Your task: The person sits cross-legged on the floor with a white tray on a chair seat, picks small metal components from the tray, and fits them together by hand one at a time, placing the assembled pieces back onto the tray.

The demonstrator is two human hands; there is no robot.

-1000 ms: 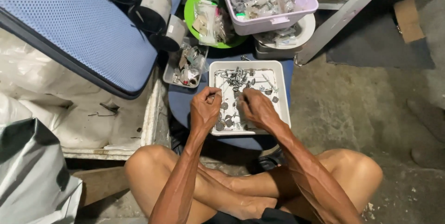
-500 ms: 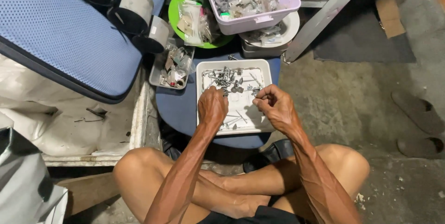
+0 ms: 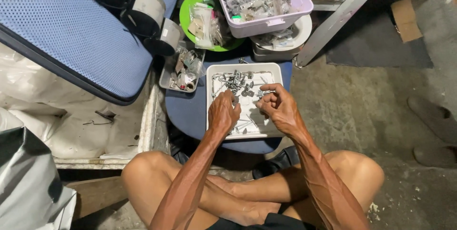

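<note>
The person sits cross-legged on the floor with both hands over a white rectangular tray (image 3: 215, 116) that rests on a round blue seat (image 3: 188, 111). The tray's long axis runs away from the person, toward the tubs beyond.

The left hand (image 3: 223, 112) is curled loosely, fingertips down among the small metal screws and bits (image 3: 235, 81) scattered in the tray; whether it actually has hold of one I cannot tell. The right hand (image 3: 278, 106) is half-closed just beside it, thumb and fingers pinched on a small metal piece (image 3: 263, 93) that points roughly toward the left hand; it is too small to name surely.

Most of the loose metal lies at the tray's far end, just beyond both hands.

Farther past the hands stand a lilac plastic tub (image 3: 285, 18) heaped with bagged hardware, a green bowl (image 3: 188, 13) holding clear packets, and, to the left of the tray, a small clear box (image 3: 167, 78) of oddments. A blue mesh cushion (image 3: 62, 25) lies well off to the left.
</note>
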